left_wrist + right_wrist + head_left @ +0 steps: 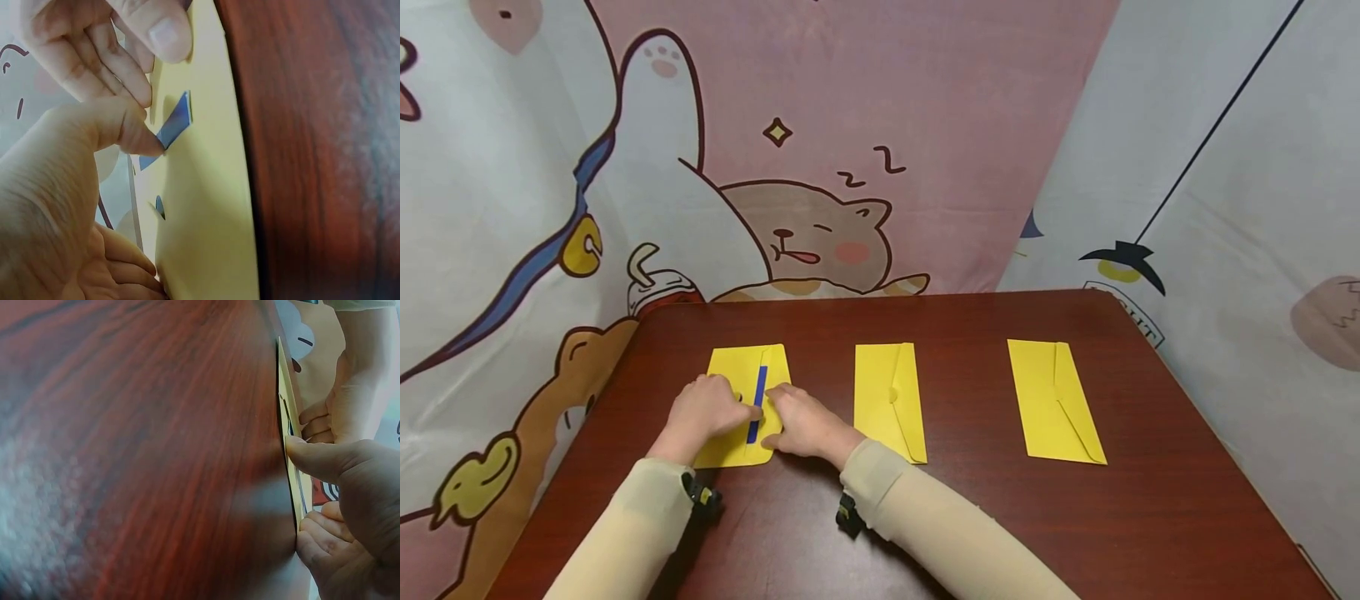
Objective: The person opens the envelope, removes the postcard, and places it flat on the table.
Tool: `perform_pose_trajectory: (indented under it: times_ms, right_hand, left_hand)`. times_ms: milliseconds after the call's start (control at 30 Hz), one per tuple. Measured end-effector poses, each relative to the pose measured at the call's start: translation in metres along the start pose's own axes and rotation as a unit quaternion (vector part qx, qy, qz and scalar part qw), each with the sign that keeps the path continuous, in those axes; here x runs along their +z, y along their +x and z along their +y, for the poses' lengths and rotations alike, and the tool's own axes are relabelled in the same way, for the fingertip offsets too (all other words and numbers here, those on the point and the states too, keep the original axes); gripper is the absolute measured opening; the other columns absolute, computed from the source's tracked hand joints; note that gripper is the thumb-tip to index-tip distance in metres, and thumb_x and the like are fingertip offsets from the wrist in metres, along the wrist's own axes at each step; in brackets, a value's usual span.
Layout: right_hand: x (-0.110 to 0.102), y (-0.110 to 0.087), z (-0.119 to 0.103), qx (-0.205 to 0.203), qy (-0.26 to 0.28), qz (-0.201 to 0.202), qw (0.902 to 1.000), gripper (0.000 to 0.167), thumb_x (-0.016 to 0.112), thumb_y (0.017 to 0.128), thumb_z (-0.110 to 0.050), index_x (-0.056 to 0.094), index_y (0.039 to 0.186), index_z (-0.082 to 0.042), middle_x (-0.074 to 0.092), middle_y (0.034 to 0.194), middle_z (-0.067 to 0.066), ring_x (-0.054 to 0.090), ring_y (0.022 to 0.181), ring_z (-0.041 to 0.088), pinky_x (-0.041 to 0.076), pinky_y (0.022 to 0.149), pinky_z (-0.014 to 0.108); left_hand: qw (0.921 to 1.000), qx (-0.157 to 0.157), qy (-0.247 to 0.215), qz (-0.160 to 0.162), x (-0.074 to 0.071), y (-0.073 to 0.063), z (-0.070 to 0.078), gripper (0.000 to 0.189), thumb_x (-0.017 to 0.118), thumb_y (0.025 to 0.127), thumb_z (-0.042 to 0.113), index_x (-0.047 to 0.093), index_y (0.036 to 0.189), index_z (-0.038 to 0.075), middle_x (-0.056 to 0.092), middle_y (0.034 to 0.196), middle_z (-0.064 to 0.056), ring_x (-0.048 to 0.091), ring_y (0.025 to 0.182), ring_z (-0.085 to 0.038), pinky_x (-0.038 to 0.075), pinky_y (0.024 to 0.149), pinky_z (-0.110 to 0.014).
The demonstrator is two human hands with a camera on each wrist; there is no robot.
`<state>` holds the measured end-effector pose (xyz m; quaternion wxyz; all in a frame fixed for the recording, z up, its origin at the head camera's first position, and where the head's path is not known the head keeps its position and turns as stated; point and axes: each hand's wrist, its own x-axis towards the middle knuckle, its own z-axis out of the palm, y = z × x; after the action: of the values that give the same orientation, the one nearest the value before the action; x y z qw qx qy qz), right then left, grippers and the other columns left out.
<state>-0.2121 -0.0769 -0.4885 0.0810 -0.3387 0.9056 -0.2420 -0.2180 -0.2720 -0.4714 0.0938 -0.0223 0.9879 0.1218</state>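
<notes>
Yellow rectangular paper envelope, flap unfolded (pixel 726 450), one: lying near the left edge of the dark red-brown wooden table (pixel 970 533), toward its far left corner. Narrow blue strip (pixel 762 382), one: lengthwise along that envelope. Left hand (pixel 706 410): thumb out to the strip, apart from the fingers; whether it catches the strip's edge is hard to tell. Right hand (pixel 805 423): thumb and fingers spread, at the envelope's right side. Yellow envelope with folded flap (pixel 874 400): midway between side edges. Matching yellow envelope (pixel 1041 408): toward the right edge.

Left forearm (pixel 625 529) and right forearm (pixel 955 525) angle inward. Left grip (pixel 706 414): thumb (pixel 134 128) pointing inward. Right grip (pixel 805 423) just beside, thumb and fingers (pixel 328 534) spread apart.
</notes>
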Motion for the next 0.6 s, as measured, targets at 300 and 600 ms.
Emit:
perform_pose_trajectory:
  times_ms: [300, 600]
  right_hand:
    - [-0.0007, 0.0019, 0.0017, -0.003, 0.016, 0.009, 0.9998, 0.074, 0.089, 0.088, -0.031, 0.058, 0.146, 0.002, 0.061, 0.144, 0.013, 0.059, 0.132, 0.023, 0.045, 0.109, 0.025]
    - [-0.001, 0.0023, 0.0025, 0.006, 0.029, 0.012, 0.9995, 0.074, 0.089, 0.087, -0.031, 0.059, 0.146, 0.001, 0.062, 0.144, 0.013, 0.058, 0.134, 0.024, 0.044, 0.11, 0.025]
  left_hand:
    - [0.9997, -0.017, -0.009, -0.015, -0.0009, 0.0036, 0.0034, 0.052, 0.076, 0.079, 0.054, 0.067, 0.08, 0.003, 0.06, 0.081, -0.014, 0.058, 0.072, -0.03, 0.048, 0.062, -0.039]
    - [0.9997, -0.018, -0.015, -0.003, 0.0011, 0.0075, 0.0049, 0.062, 0.078, 0.075, 0.053, 0.065, 0.094, -0.005, 0.059, 0.088, -0.019, 0.057, 0.08, -0.035, 0.05, 0.068, -0.044]
